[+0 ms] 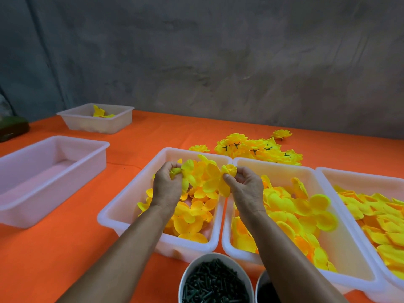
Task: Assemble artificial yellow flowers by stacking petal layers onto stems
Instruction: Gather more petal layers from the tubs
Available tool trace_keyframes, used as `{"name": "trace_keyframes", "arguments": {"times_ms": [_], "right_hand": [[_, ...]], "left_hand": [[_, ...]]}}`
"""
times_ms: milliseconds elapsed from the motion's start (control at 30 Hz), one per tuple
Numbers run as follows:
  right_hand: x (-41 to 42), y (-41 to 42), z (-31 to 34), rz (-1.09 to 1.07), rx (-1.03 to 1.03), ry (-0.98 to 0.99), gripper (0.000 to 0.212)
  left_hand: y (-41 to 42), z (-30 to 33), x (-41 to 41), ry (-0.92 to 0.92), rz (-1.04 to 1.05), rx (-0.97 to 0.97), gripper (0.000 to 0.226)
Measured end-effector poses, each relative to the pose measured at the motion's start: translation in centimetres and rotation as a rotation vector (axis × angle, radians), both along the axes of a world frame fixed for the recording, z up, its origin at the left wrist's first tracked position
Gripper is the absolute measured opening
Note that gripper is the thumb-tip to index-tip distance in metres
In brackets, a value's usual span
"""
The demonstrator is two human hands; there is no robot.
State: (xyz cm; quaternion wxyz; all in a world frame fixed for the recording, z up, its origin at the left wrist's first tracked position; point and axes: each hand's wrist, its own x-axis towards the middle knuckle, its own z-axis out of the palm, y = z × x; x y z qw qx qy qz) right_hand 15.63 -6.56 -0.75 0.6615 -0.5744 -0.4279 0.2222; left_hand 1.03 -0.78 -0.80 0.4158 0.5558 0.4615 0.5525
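Where hands reach, petal-filled tubs.

Three trays of petal layers stand side by side on the surface, finished flowers heaped behind them, a bowl of stems before them, an empty tray left, and another tray behind it.

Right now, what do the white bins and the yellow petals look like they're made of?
The white bins look like matte, translucent moulded plastic: light glows through the walls and rims are rounded. The yellow petals look like thin synthetic fabric, soft and cupped, though plastic film can't be ruled out.
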Motion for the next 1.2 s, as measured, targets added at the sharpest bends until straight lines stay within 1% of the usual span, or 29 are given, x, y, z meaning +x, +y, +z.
{"name": "trace_keyframes", "arguments": {"times_ms": [33, 100, 167, 200, 267, 433, 533, 700, 867, 967, 1067, 1133, 1200], "right_hand": [[0.0, -0.1, 0.1, 0.011, 0.007, 0.018, 0.009], [-0.2, -0.2, 0.2, 0.035, 0.012, 0.028, 0.011], [-0.3, -0.3, 0.2, 0.049, 0.015, 0.038, 0.013], [-0.3, -0.3, 0.2, 0.052, 0.018, 0.047, 0.013], [-0.3, -0.3, 0.3, 0.051, 0.019, 0.056, 0.011], [-0.3, -0.3, 0.3, 0.047, 0.027, 0.078, 0.009], [-0.3, -0.3, 0.3, 0.051, 0.031, 0.087, 0.009], [-0.3, -0.4, 0.3, 0.063, 0.043, 0.100, 0.009], [-0.3, -0.4, 0.3, 0.064, 0.049, 0.096, 0.009], [-0.2, -0.3, 0.2, 0.072, 0.037, 0.088, 0.009], [-0.3, -0.2, 0.1, 0.090, 0.003, -0.008, 0.015], [-0.5, -0.1, 0.0, 0.117, -0.035, -0.095, 0.028], [-0.6, 0.0, -0.1, 0.105, -0.105, -0.243, 0.037]], "left_hand": [[0.0, 0.0, -0.1, -0.004, 0.016, 0.000, 0.027], [0.1, -0.1, -0.1, 0.043, 0.028, 0.017, 0.022], [0.1, -0.2, -0.1, 0.083, 0.008, 0.022, 0.015], [0.1, -0.2, -0.1, 0.085, -0.007, 0.015, 0.015], [0.0, -0.2, -0.1, 0.069, -0.034, -0.010, 0.017], [-0.2, -0.3, -0.3, 0.036, -0.054, -0.034, 0.013], [-0.1, -0.3, -0.4, 0.017, -0.049, -0.070, 0.015], [0.3, -0.4, -0.3, -0.022, 0.000, -0.100, 0.024], [0.3, -0.4, -0.1, -0.010, -0.035, -0.090, 0.010], [0.3, -0.5, -0.2, 0.015, -0.028, -0.059, 0.010], [0.4, -0.6, -0.4, 0.010, 0.045, -0.032, 0.008], [0.6, -0.6, -0.5, 0.004, 0.093, -0.005, 0.007], [0.8, -0.5, -0.5, -0.004, 0.153, 0.025, 0.005]]}}
